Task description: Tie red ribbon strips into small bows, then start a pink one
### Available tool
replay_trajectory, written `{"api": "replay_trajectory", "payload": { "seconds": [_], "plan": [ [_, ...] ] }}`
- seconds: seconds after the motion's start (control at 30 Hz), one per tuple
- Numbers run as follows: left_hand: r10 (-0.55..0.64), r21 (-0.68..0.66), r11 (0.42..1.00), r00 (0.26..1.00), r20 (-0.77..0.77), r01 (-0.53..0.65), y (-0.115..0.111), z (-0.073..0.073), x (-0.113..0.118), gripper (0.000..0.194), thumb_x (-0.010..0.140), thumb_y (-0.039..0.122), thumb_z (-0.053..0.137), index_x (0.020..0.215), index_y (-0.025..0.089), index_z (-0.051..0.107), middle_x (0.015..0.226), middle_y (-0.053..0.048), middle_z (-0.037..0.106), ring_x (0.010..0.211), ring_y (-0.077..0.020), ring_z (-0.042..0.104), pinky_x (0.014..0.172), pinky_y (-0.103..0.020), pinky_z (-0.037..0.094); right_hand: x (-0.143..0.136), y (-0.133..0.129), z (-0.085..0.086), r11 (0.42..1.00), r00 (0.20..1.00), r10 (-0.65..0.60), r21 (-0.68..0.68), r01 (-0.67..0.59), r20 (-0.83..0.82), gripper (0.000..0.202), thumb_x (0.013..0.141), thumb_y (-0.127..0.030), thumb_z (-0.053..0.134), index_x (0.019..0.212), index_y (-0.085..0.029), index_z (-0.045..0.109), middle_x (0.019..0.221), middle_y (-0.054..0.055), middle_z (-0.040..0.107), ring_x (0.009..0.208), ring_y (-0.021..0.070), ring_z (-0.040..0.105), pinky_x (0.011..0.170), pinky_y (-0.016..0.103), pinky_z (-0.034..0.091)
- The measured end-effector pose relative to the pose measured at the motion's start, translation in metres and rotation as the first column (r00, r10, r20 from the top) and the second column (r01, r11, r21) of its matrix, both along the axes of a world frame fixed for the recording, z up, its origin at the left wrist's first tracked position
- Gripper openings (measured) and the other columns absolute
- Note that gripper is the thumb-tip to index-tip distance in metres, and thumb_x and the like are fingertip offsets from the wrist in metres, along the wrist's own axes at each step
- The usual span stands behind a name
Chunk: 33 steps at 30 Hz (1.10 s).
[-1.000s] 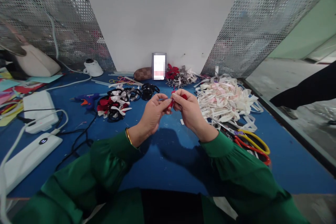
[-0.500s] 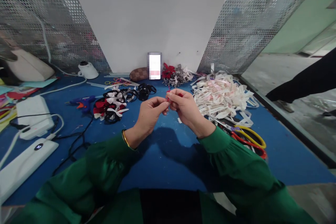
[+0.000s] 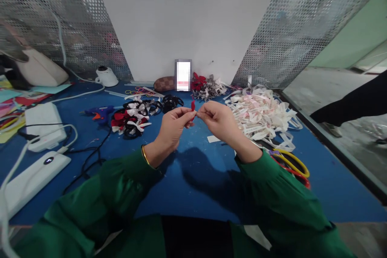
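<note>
Above the middle of the blue table, my left hand (image 3: 171, 128) pinches a small red ribbon piece (image 3: 192, 106) between thumb and fingers. Part of the ribbon stands up from the fingertips and a bit shows below; its full shape is hidden. Just to the right, my right hand (image 3: 220, 123) is closed in a pinch, its fingertips touching or nearly touching the left ones. Whatever lies in that pinch is too small to make out. Left of my hands lies a pile of black hair ties with red and white bows (image 3: 130, 119).
White ribbon strips (image 3: 260, 113) are heaped at right, with yellow-and-red-handled scissors (image 3: 292, 162) nearby. A lit phone (image 3: 183, 74) leans on the white board beside a bow pile (image 3: 208, 86). At left are a blue glue gun (image 3: 101, 114), a power bank (image 3: 36, 181) and cables.
My right hand has pulled slightly rightward from the red ribbon, which now shows more above my left fingertips. The view has shifted a little, so the table things appear further right.
</note>
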<state>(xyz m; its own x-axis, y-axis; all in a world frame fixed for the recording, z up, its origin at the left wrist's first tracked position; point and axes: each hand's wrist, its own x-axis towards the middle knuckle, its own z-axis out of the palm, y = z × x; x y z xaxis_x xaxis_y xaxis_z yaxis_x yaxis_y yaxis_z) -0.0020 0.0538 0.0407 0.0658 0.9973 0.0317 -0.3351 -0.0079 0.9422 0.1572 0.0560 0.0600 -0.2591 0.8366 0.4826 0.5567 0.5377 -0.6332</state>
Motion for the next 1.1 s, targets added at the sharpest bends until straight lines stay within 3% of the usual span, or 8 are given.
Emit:
{"api": "replay_trajectory", "payload": {
  "seconds": [0.2,0.4,0.6,0.7,0.8,0.9,1.0,1.1],
  "plan": [
    [0.031,0.045,0.999,0.989,-0.144,-0.025,0.0,0.004,-0.003,0.02,0.067,0.032,0.082,0.071,0.015,0.072,0.061,0.001,0.062,0.051,-0.0083,0.05,0.056,-0.025,0.045,0.011,0.002,0.004,0.997,0.997,0.019,-0.071,-0.024,-0.077,0.018,0.085,-0.026,0.064,0.07,-0.02,0.06,0.076,0.001,0.056,0.074,0.0157,0.051,0.068,0.03,0.038],
    [0.035,0.065,0.998,0.984,-0.173,-0.024,-0.001,0.007,-0.004,0.018,0.07,0.031,0.078,0.068,0.016,0.069,0.058,0.003,0.057,0.05,-0.0082,0.046,0.055,-0.026,0.046,0.0,-0.007,0.009,0.998,0.974,-0.062,0.015,0.066,-0.217,0.013,0.084,-0.025,0.067,0.074,-0.02,0.063,0.076,0.001,0.057,0.067,0.0129,0.05,0.061,0.029,0.037],
    [0.047,0.107,0.994,0.968,-0.248,-0.021,-0.002,0.013,-0.005,0.013,0.071,0.028,0.074,0.068,0.016,0.068,0.062,0.002,0.059,0.052,-0.0085,0.047,0.054,-0.024,0.045,-0.019,-0.013,0.004,0.982,0.826,-0.008,-0.158,-0.099,-0.563,0.01,0.087,-0.029,0.065,0.083,-0.021,0.06,0.077,0.0,0.066,0.059,0.0111,0.057,0.061,0.029,0.047],
    [0.058,0.11,0.994,0.955,-0.292,-0.027,-0.003,0.014,-0.005,0.014,0.071,0.029,0.074,0.068,0.016,0.068,0.062,0.001,0.06,0.053,-0.0091,0.049,0.052,-0.023,0.042,-0.02,-0.011,0.0,0.974,0.765,-0.01,-0.18,-0.139,-0.643,0.012,0.087,-0.029,0.065,0.083,-0.021,0.057,0.077,0.0,0.069,0.057,0.011,0.058,0.06,0.028,0.048],
    [0.09,0.141,0.989,0.931,-0.353,-0.043,-0.002,0.013,-0.005,0.012,0.072,0.027,0.073,0.067,0.016,0.068,0.059,0.001,0.059,0.053,-0.0097,0.049,0.051,-0.023,0.038,-0.018,-0.011,-0.004,0.996,0.852,-0.034,-0.091,-0.016,-0.523,0.008,0.088,-0.026,0.063,0.083,-0.022,0.059,0.074,0.0,0.067,0.06,0.0127,0.059,0.061,0.029,0.048],
    [0.103,0.207,0.978,0.912,-0.398,-0.02,0.0,0.009,-0.007,0.01,0.071,0.025,0.072,0.067,0.017,0.068,0.057,0.002,0.057,0.052,-0.0097,0.047,0.05,-0.023,0.035,-0.015,-0.012,-0.006,0.992,0.981,0.017,0.128,0.008,-0.196,0.007,0.093,-0.024,0.056,0.087,-0.024,0.06,0.095,0.005,0.071,0.084,0.0179,0.065,0.074,0.032,0.049],
    [0.105,0.27,0.963,0.899,-0.425,0.015,0.001,0.005,-0.009,0.013,0.07,0.025,0.074,0.063,0.017,0.066,0.056,0.003,0.055,0.053,-0.0092,0.044,0.051,-0.023,0.033,-0.011,-0.011,-0.006,0.97,0.993,0.056,0.23,-0.079,0.105,0.012,0.096,-0.021,0.048,0.093,-0.024,0.059,0.124,0.009,0.067,0.103,0.0217,0.064,0.083,0.035,0.047],
    [0.133,0.314,0.949,0.871,-0.473,0.026,0.002,0.002,-0.01,0.013,0.072,0.025,0.072,0.064,0.017,0.067,0.058,0.003,0.057,0.055,-0.0099,0.045,0.053,-0.024,0.034,-0.008,-0.008,-0.006,0.978,0.98,0.001,0.204,-0.042,0.2,0.011,0.097,-0.021,0.045,0.096,-0.022,0.056,0.114,0.011,0.07,0.093,0.0221,0.065,0.076,0.034,0.045]
  ]
}}
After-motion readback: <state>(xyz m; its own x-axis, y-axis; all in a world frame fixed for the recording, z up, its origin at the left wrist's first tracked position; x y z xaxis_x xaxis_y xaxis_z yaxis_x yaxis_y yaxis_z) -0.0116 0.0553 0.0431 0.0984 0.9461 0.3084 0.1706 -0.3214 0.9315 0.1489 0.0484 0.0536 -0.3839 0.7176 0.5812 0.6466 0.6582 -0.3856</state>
